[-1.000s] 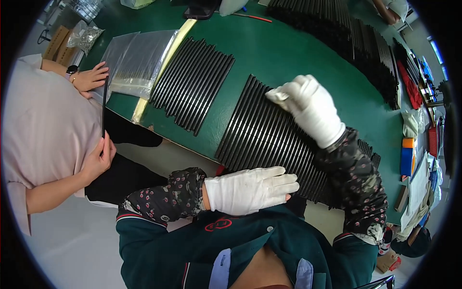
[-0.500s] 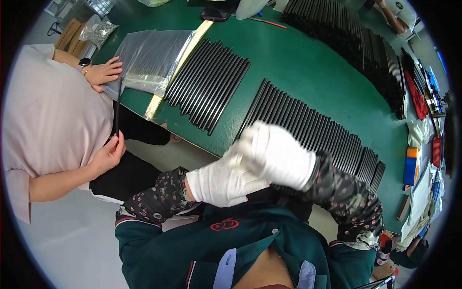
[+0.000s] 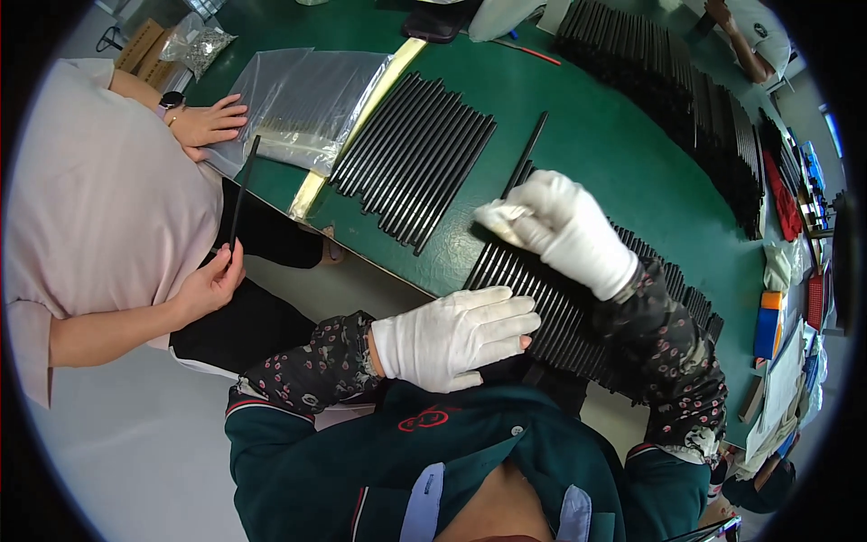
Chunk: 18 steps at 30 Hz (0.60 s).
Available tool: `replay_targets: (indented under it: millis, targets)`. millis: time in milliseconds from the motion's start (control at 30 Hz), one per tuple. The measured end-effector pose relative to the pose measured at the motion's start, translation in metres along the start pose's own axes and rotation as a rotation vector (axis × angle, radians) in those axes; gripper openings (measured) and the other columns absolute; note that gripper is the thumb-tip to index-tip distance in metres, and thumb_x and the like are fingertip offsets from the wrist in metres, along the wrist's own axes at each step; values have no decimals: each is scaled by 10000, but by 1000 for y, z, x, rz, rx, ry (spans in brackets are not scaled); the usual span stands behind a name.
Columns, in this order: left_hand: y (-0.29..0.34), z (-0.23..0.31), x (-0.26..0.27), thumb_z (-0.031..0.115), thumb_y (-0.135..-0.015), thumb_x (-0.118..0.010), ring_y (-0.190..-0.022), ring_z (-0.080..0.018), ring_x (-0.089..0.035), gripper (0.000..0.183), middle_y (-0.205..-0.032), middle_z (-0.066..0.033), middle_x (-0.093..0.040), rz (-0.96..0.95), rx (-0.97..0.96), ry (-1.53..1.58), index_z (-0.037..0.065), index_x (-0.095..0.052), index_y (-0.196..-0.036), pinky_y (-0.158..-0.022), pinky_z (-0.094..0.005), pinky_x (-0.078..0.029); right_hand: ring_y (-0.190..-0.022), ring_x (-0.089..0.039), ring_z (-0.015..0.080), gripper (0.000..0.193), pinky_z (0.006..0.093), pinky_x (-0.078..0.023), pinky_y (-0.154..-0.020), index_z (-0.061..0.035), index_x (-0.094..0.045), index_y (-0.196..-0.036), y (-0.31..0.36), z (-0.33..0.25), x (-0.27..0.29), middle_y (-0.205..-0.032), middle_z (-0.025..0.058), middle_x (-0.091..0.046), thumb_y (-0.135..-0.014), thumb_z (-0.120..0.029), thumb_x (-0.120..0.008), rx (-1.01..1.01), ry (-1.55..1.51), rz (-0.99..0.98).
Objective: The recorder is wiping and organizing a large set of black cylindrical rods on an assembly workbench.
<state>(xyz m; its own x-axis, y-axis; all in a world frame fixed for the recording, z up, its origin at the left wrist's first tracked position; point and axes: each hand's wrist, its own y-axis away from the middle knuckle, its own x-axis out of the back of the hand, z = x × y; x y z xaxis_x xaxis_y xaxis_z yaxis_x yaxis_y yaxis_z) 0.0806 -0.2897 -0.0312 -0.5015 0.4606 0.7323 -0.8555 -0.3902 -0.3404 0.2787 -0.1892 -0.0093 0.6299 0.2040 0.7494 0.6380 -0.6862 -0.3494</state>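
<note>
My left hand [image 3: 459, 336], in a white glove, lies flat with fingers stretched at the near ends of a row of black rods [image 3: 564, 316]. My right hand [image 3: 578, 226], also gloved, is closed over the far part of that row and pinches a crumpled white cloth [image 3: 502, 219]. One black rod [image 3: 533, 140] at the row's left side sticks out farther than the others, past my right hand. The right hand and sleeve hide part of the row.
A second group of black rods [image 3: 411, 163] lies to the left, beside a yellow strip [image 3: 312, 191] and clear plastic bags [image 3: 307, 108]. A co-worker at left holds a thin black rod [image 3: 242, 194]. Large stacks of rods [image 3: 650, 90] stand at the far right; a phone [image 3: 438, 23] lies at the back.
My hands have come apart: the right moved away and rightward with the cloth, the left slid right and flattened. One rod now juts out beyond the row. The co-worker's rod has tilted.
</note>
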Motion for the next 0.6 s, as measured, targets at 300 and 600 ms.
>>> replay_targets:
  millis: [300,600]
  targets:
    - [12,-2,15,125,-636,-704,-1082,-444,-565,527,-1173,-230,-569,292,192,-292,-23,-513,-1105,-953,-544,-435,-785,-613,121,139,252,-509,-728,7,-641,-987,14,16,43,-872,62,-626,-912,-110,-648,-461,-149,193]
    - [15,-2,1,139,-637,-739,-1078,-422,-595,610,-1188,-232,-586,315,266,-312,9,-493,-1180,-956,-507,-468,-930,-626,293,187,397,-530,-772,-82,-662,-1044,-41,84,48,-1002,82,-647,-907,-202,-621,-154,502,307]
